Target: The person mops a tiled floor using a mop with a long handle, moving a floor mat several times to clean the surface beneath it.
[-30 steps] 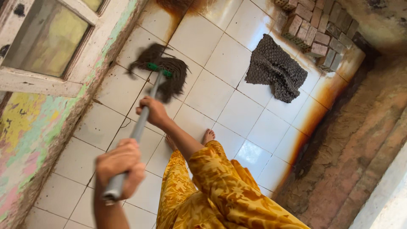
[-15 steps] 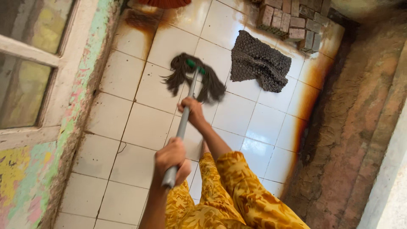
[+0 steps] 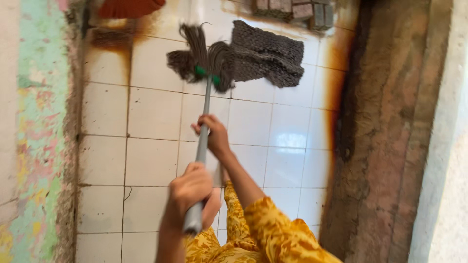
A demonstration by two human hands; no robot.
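Note:
Both of my hands grip a mop with a grey handle point(image 3: 204, 114). My left hand point(image 3: 191, 194) is closed around the near end of the handle, low in the view. Higher up the shaft, my right hand point(image 3: 213, 135) is wrapped around it, its arm in a yellow patterned sleeve point(image 3: 273, 231). The dark stringy mop head point(image 3: 202, 61) with a green collar lies on the white tiled floor point(image 3: 151, 117) at the far end. Its strands touch the edge of a dark woven cloth point(image 3: 273, 56) lying on the tiles.
A peeling green and pink wall point(image 3: 34, 146) runs along the left. A brown stained wall point(image 3: 385, 146) closes the right side. Stacked bricks point(image 3: 300, 9) sit at the far end, and a red object point(image 3: 129, 7) at the top left. Rust stains edge the tiles.
The mop head has slid away from me and to the right, up against the dark cloth. The view has turned, and the window on the left has left the picture.

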